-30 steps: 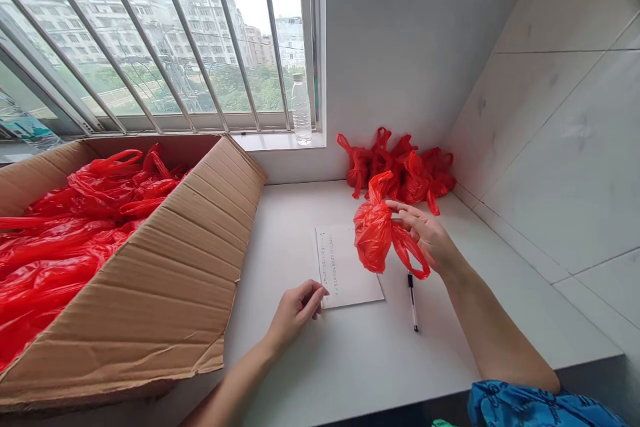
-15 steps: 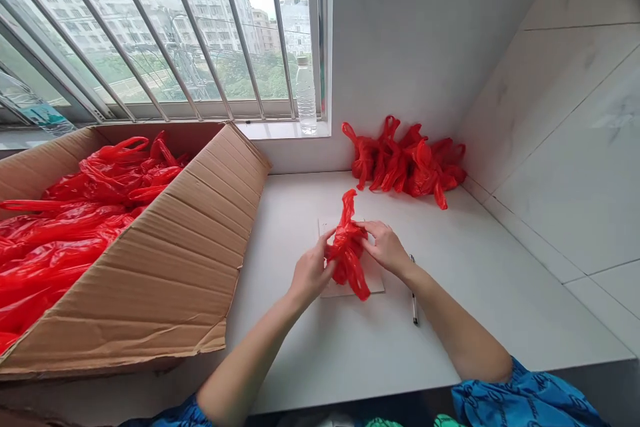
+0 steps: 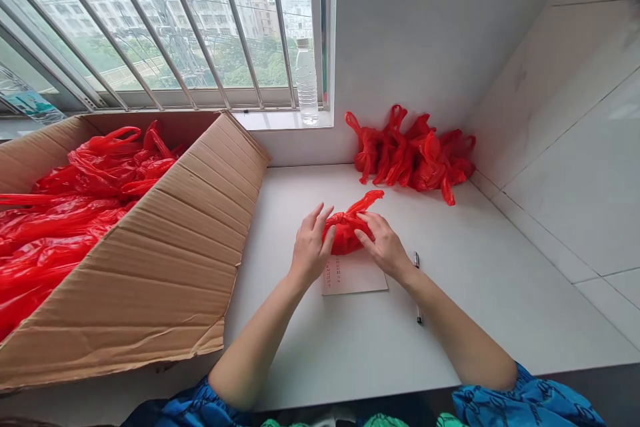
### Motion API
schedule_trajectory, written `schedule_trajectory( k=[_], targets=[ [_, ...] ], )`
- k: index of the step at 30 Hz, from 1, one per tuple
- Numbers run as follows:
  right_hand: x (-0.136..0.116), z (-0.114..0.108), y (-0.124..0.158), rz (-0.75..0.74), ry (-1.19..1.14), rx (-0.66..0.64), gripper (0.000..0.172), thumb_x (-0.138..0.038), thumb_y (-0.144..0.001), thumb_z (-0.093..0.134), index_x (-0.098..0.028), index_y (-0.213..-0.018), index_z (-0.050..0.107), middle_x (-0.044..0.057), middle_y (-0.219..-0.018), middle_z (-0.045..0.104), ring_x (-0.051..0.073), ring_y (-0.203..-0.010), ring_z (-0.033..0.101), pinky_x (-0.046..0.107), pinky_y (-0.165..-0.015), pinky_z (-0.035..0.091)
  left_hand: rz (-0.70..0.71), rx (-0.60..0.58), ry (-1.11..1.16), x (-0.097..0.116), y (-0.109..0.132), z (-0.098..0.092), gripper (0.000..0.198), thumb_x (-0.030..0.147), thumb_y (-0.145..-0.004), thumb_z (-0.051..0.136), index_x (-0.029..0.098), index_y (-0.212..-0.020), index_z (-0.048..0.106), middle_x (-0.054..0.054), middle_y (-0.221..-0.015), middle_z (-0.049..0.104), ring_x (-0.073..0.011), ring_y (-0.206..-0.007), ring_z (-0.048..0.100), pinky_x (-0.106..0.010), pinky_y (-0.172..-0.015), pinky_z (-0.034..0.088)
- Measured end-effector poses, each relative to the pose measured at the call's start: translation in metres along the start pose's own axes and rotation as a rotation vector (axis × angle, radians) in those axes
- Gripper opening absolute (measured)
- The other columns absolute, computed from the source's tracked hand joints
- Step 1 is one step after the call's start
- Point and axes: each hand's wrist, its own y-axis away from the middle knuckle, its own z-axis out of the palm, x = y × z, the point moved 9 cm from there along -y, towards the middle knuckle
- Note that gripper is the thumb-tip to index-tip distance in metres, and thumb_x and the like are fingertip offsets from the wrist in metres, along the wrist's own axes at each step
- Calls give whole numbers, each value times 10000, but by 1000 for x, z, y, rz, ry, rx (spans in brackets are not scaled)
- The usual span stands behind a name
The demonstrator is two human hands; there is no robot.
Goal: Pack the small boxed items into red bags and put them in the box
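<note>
Nearest are two blue sleeves (image 3: pixel 530 400). On the counter (image 3: pixel 300 360), a pen (image 3: pixel 419 317) lies partly hidden by the right forearm, beside a printed sheet (image 3: pixel 357 280). A knotted red bag (image 3: pixel 347 235) sits over the sheet's far part, between the left hand (image 3: pixel 311 248) and right hand (image 3: pixel 384 247); these stand apart, fingers loosely spread, their contact with it unclear. Leftward, a cardboard box (image 3: pixel 150 260) holds red plastic bags (image 3: pixel 100 213). Farther, more tied bags (image 3: pixel 410 153) cluster by the wall; a clear bottle (image 3: pixel 307 87) stands on the sill (image 3: pixel 275 120).
</note>
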Motion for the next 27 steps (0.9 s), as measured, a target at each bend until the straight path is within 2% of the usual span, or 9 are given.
schedule_trajectory(
  k=[2, 4, 8, 12, 16, 19, 21, 23, 27],
  targets=[
    [5, 29, 4, -35, 98, -87, 569, -472, -1014, 377, -156, -1486, 407, 134, -1517, 449, 277, -1420, 385, 473, -1158, 362, 3, -135, -163, -8, 3, 29, 491, 351, -1023, 376, 241, -1501, 381, -83, -1591, 333, -275, -1441, 358, -508, -1162, 332],
    [12, 51, 9, -66, 201, -143, 608, -468, -1017, 362, -137, -1526, 343, 141, -1568, 378, 296, -1458, 328, 508, -1181, 324, -3, -227, -291, -20, 9, 50, 533, 363, -1027, 358, 225, -1539, 312, -78, -1596, 320, -278, -1468, 317, -532, -1187, 287],
    [20, 65, 14, -102, 315, -151, 621, -444, -1014, 375, -162, -1559, 282, 126, -1595, 332, 301, -1476, 296, 521, -1192, 303, 15, -248, -402, -30, 18, 63, 574, 403, -1032, 318, 212, -1567, 241, -51, -1598, 310, -256, -1487, 283, -511, -1214, 253],
    [20, 64, 15, -107, 342, -144, 633, -430, -1009, 389, -184, -1574, 243, 120, -1593, 340, 300, -1470, 308, 520, -1189, 307, 26, -234, -401, -28, 19, 63, 569, 381, -1028, 330, 206, -1564, 251, -43, -1596, 315, -256, -1485, 287, -507, -1217, 245],
    [18, 63, 15, -91, 341, -156, 624, -412, -999, 418, -173, -1560, 280, 123, -1592, 340, 298, -1468, 312, 515, -1191, 304, 19, -216, -330, -28, 18, 61, 556, 362, -1019, 373, 214, -1548, 286, -57, -1582, 351, -270, -1473, 308, -519, -1204, 248],
    [14, 57, 12, -101, 285, -160, 589, -399, -980, 469, -178, -1517, 367, 129, -1545, 419, 294, -1431, 376, 517, -1176, 322, 31, -180, -200, -27, 15, 51, 523, 367, -1000, 439, 228, -1499, 375, -78, -1492, 492, -275, -1404, 417, -519, -1174, 292],
    [12, 47, 9, -119, 218, -149, 486, -344, -964, 506, -209, -1431, 483, 102, -1433, 551, 266, -1341, 488, 505, -1169, 331, 6, -128, -72, -28, 12, 37, 450, 359, -986, 476, 235, -1418, 481, -78, -1317, 642, -257, -1252, 565, -490, -1118, 371],
    [10, 32, 5, -137, 162, -102, 390, -248, -944, 518, -234, -1331, 565, 69, -1308, 636, 236, -1248, 560, 482, -1157, 345, -59, -67, 80, -32, 9, 20, 355, 347, -974, 504, 243, -1305, 580, -63, -1160, 713, -233, -1099, 650, -435, -1033, 451],
    [6, -5, 2, -141, 149, 59, 425, -152, -897, 535, -223, -1316, 554, 90, -1322, 600, 246, -1239, 549, 447, -1066, 414, -230, -16, 484, -40, 7, 1, 296, 422, -952, 548, 237, -1157, 654, -65, -1113, 723, -225, -1039, 681, -339, -898, 517]
  ],
)
